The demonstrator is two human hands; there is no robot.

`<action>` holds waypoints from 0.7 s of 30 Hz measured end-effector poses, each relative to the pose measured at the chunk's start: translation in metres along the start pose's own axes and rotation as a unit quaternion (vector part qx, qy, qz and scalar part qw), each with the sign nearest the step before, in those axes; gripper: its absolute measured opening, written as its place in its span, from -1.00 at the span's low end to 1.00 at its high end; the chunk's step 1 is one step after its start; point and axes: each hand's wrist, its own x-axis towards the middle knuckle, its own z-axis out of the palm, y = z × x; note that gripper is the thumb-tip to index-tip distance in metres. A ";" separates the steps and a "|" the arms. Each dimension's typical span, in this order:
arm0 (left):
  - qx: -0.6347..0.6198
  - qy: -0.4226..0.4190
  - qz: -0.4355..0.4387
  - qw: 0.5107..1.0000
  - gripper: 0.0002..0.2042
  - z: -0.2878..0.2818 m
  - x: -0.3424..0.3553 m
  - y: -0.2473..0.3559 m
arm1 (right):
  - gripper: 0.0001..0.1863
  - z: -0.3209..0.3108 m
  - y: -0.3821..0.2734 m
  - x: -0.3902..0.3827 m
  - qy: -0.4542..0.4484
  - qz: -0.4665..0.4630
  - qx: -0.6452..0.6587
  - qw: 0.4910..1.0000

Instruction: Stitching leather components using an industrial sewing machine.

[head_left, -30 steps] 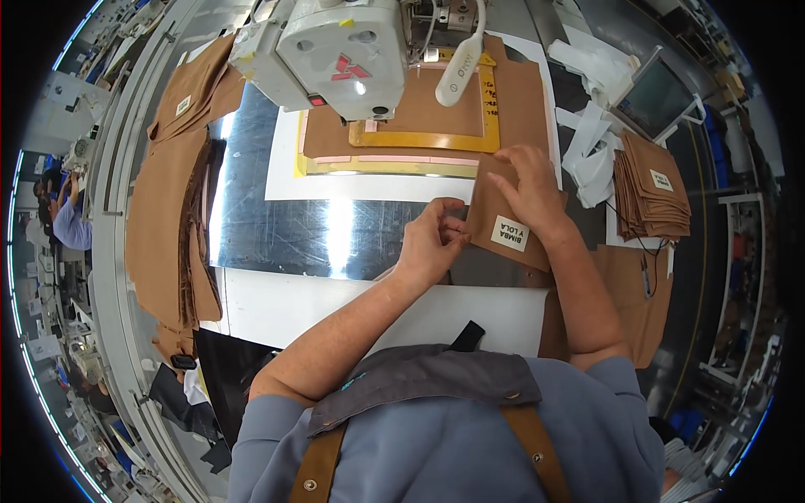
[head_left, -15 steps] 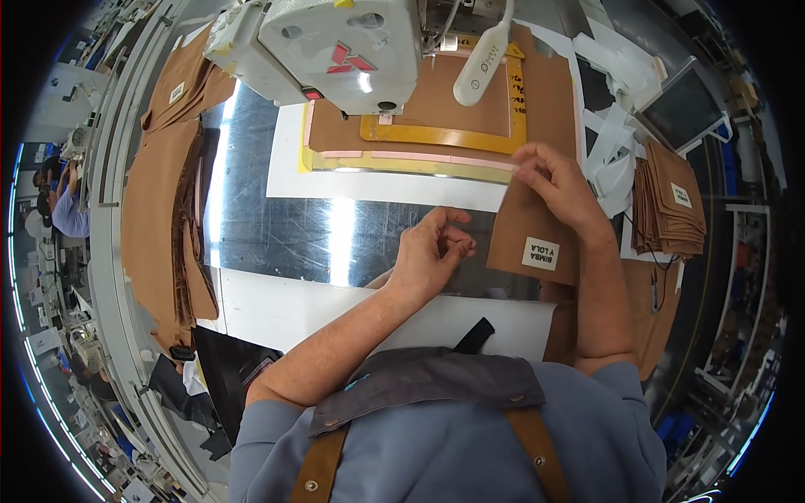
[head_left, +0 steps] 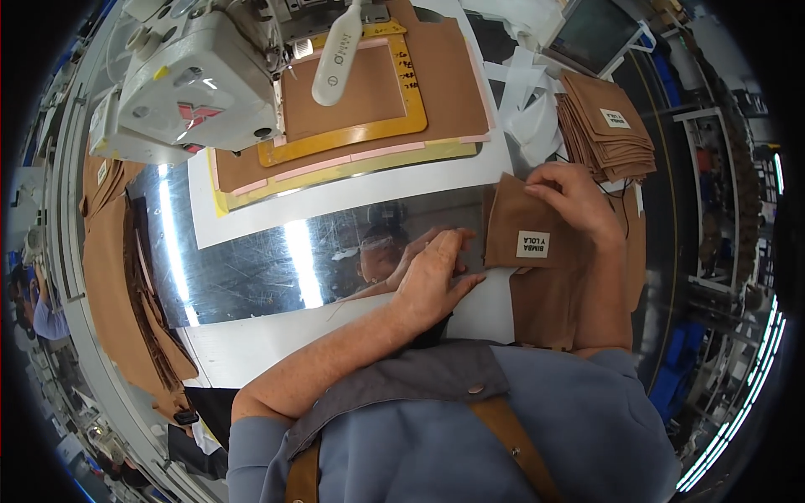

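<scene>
My right hand (head_left: 559, 189) grips the top edge of a brown fabric piece (head_left: 507, 220) with a white label (head_left: 533, 244). The piece lies at the right end of the reflective steel plate (head_left: 235, 251), partly over more brown material (head_left: 545, 314). My left hand (head_left: 432, 272) is just left of that piece, over the plate, fingers loosely bent and thumb apart, holding nothing. Above the plate, a yellow template frame (head_left: 342, 137) rests on a larger brown panel (head_left: 461, 92) under the white sewing machine head (head_left: 184, 92).
Brown panels (head_left: 109, 285) are piled on the left. A stack of labelled brown pieces (head_left: 605, 134) stands at upper right, beside white strips (head_left: 524, 109) and a monitor (head_left: 591, 29). The white table edge (head_left: 226, 352) runs before me. Co-workers (head_left: 46, 310) sit at far left.
The view has swung rightward, so machine and plate appear further left. My right hand and the labelled piece have shifted to the right along the plate; my left hand has followed with fingers loosely apart.
</scene>
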 end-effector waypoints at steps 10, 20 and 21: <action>-0.038 -0.008 -0.047 0.998 -0.76 -0.038 -0.006 -0.008 | -0.86 0.000 -0.075 0.021 0.057 -0.161 0.119 0.978; -0.324 0.197 -0.209 0.902 -0.70 -0.142 0.019 -0.049 | -0.78 0.079 -0.105 0.238 0.037 -0.216 0.134 0.966; -0.323 0.196 -0.211 0.902 -0.70 -0.150 0.023 -0.053 | -0.79 0.088 -0.108 0.255 0.065 -0.253 0.137 0.955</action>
